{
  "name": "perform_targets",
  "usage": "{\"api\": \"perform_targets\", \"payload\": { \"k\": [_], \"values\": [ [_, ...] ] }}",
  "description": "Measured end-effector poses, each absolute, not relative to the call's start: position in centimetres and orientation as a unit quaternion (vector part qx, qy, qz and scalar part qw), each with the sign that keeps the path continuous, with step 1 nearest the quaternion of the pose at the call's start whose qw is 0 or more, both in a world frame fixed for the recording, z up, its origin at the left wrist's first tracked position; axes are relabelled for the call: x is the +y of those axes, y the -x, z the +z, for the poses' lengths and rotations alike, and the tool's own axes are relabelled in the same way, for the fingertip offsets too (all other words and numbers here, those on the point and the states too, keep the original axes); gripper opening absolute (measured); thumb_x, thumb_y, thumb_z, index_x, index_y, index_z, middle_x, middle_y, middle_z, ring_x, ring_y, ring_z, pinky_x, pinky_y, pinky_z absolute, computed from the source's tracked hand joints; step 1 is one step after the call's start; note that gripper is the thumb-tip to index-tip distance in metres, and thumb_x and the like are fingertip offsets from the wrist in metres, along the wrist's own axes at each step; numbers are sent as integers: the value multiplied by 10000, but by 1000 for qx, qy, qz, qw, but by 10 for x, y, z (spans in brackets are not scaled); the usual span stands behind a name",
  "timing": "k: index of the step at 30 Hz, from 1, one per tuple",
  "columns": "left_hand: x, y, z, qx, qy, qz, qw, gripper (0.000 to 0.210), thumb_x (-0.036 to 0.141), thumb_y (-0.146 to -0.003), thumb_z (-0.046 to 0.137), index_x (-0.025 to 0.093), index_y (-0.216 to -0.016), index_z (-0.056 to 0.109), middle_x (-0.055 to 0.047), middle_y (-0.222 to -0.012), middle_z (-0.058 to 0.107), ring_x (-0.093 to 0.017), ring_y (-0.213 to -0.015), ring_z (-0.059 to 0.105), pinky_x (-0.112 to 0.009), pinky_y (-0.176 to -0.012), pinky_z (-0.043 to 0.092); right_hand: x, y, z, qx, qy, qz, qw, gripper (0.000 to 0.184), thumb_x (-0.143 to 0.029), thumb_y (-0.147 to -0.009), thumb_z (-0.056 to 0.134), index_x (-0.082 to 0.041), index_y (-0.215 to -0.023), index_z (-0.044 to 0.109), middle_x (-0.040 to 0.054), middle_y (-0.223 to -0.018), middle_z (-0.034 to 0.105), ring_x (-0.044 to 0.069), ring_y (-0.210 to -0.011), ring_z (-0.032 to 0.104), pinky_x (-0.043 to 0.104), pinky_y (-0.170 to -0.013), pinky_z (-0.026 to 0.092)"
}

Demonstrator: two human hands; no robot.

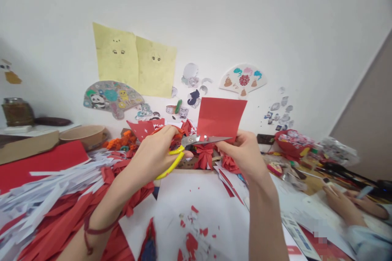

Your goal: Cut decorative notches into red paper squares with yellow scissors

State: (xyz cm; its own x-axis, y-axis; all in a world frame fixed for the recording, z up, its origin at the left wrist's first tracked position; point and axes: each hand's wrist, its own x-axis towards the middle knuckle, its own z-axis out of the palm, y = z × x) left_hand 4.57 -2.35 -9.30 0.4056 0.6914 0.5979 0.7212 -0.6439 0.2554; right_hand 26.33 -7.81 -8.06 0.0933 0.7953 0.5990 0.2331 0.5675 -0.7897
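up in mid-air, before the wall [196,16], there's the red paper [222,116], upright at the right hand [246,149], which is nearer and pinches its lower right corner. across its lower edge lie the scissors [190,140], pointing rightward. plain, flat, bright sheet. i see the left hand [159,151], apart, gripping yellow handles. below, red scraps [192,244] on white paper [171,195].

- Soft, even light covers the wall [196,4] and my red paper [221,116].
- My forearms [265,216] look stretched by the wide view.
- Pixel blocks [320,235], lower right.
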Motion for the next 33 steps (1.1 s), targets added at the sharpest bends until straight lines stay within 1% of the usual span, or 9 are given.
{"api": "perform_targets", "payload": {
  "k": [3,6,8,11,17,19,22,28,33],
  "values": [
    [-26,-46,-92,-417,840,-346,21,419,623,-763,573,248,-932,492,6,-876,598,-189,-724,550,-283,-613,363,-80,-266,-81,-637,409,245,606,51,-172,-704,694,-140,-744,688,-8,-650,666,108,-569,579,205,-515,440],
    [-28,-46,-92,-409,843,-347,29,413,621,-769,573,247,-924,493,4,-900,606,-193,-758,563,-287,-635,371,-82,-268,-82,-625,412,276,602,195,-176,-697,693,-141,-886,724,48,-832,734,187,-732,675,278,-646,533],
    [-28,-46,-93,-405,846,-346,40,414,617,-769,578,240,-915,490,-1,-912,610,-197,-776,572,-293,-654,375,-83,-268,-82,-621,410,296,599,263,-170,-694,692,-149,-954,729,70,-925,745,226,-827,697,327,-731,558],
    [-28,-46,-93,-405,847,-340,56,421,614,-776,574,230,-922,485,-11,-929,617,-204,-792,585,-300,-663,373,-83,-267,-82,-621,405,298,601,278,-164,-676,717,-151,-952,741,75,-966,749,248,-921,695,346,-815,556],
    [-30,-44,-93,-403,850,-331,71,417,610,-794,550,224,-941,489,-27,-951,627,-216,-816,597,-299,-646,356,-83,-269,-85,-618,420,311,587,331,-174,-704,695,-149,-1032,730,85,-971,750,253,-865,709,355,-754,574],
    [-31,-44,-93,-402,851,-331,71,406,600,-796,551,226,-940,491,-30,-954,630,-221,-824,601,-298,-642,353,-83,-270,-85,-620,423,312,583,336,-167,-711,679,-150,-1043,729,89,-993,746,253,-881,708,357,-762,575],
    [-31,-44,-93,-400,853,-330,62,375,574,-796,558,231,-933,493,-29,-945,633,-219,-813,602,-297,-635,352,-83,-270,-85,-626,424,304,580,320,-174,-714,679,-151,-1028,737,90,-1010,743,253,-916,701,347,-773,576],
    [-33,-46,-92,-405,849,-337,43,288,504,-820,538,236,-892,462,-10,-873,624,-195,-740,581,-287,-611,347,-80,-271,-85,-626,411,315,583,263,-191,-705,709,-159,-962,754,81,-959,755,245,-886,713,343,-777,577],
    [-34,-46,-92,-403,852,-331,38,274,490,-825,529,238,-871,430,4,-852,610,-187,-724,563,-282,-600,340,-80,-270,-84,-625,411,313,585,238,-175,-709,705,-171,-940,760,66,-947,759,232,-889,715,321,-794,567]
  ]
}}
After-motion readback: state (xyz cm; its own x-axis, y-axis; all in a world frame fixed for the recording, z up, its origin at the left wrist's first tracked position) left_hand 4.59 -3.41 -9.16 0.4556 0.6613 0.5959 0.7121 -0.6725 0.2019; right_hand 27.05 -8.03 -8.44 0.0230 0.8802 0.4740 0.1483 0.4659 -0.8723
